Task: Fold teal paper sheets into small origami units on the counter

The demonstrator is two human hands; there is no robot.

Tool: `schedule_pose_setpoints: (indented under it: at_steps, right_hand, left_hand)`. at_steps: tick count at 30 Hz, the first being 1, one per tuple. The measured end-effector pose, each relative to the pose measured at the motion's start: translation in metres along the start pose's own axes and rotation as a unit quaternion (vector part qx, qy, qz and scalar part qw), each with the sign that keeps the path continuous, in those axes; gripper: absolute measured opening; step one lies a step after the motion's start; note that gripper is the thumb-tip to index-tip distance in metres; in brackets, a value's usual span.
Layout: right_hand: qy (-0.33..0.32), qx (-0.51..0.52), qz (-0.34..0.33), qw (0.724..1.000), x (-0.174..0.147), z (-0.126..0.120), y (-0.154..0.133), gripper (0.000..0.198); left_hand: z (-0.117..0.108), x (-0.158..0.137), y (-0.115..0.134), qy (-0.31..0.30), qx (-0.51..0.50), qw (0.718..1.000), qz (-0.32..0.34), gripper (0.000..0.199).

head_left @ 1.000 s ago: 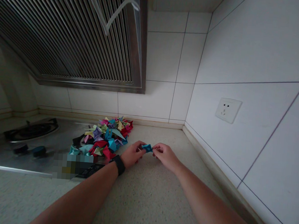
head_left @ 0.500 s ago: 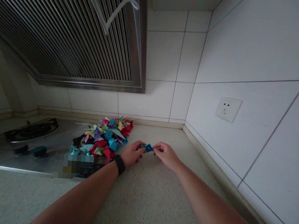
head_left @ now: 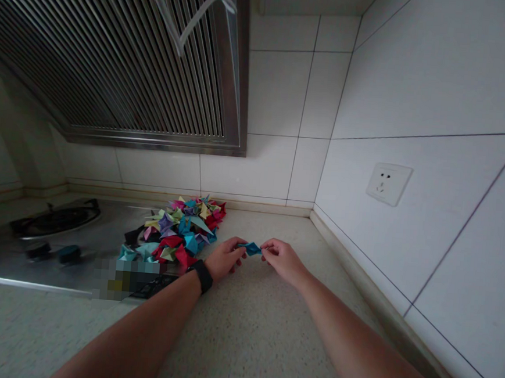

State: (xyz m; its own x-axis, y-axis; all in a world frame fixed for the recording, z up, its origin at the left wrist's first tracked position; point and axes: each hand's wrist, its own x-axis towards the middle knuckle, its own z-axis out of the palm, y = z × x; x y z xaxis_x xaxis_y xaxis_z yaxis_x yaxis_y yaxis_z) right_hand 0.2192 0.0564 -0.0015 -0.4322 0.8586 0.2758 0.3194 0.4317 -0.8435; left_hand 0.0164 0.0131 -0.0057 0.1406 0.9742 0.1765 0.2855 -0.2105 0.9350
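Note:
A small blue folded-paper piece [head_left: 253, 248] is stretched between my two hands above the speckled counter [head_left: 250, 328]. My left hand [head_left: 226, 255], with a black watch [head_left: 202, 276] on its wrist, pinches the left end of the paper. On the other side, my right hand [head_left: 282, 258] grips the right tip between thumb and fingers. Left of my left hand lies a heap of folded-paper pieces [head_left: 173, 243] in red, blue, yellow, purple and pale green, several of them shaped like cranes.
The heap rests partly on a gas stove [head_left: 114, 225] with a burner [head_left: 57, 220] and knobs [head_left: 69, 254]. Above hangs a metal range hood [head_left: 151, 142] with a white cord [head_left: 195, 24]. The tiled right wall [head_left: 453, 199] carries a socket [head_left: 388, 184].
The blue paper looks slightly flatter and wider between my fingers. Both hands keep their pinch, and the whole view has shifted a little.

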Motion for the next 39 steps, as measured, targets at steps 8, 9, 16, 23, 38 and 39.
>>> schedule_pose_setpoints:
  at_steps: [8,9,16,23,38,39]
  right_hand:
    - [0.002,0.012,-0.011,1.0,0.001,0.0,0.002,0.021]
    - [0.001,0.013,-0.01,1.0,0.001,0.0,0.002,0.021]
    - [0.011,0.006,-0.006,1.0,0.001,0.0,0.002,0.021]
    - [0.02,-0.015,-0.004,1.0,0.003,-0.004,0.008,0.02]
    - [0.007,0.002,0.012,1.0,0.004,-0.004,0.013,0.019]
    - [0.004,0.004,0.014,1.0,0.004,-0.004,0.013,0.019]
  left_hand:
    - [0.0,-0.001,0.0,-0.006,-0.003,1.0,-0.001,0.039]
    - [0.0,-0.001,0.0,-0.006,-0.004,1.0,-0.001,0.039]
    - [-0.002,-0.002,0.001,0.022,0.047,0.999,0.013,0.044]
    - [-0.003,-0.002,0.003,0.059,0.065,0.996,0.022,0.041]
    - [-0.006,0.006,-0.013,0.086,0.088,0.992,0.007,0.034]
    - [-0.007,0.006,-0.013,0.088,0.091,0.992,0.002,0.033]
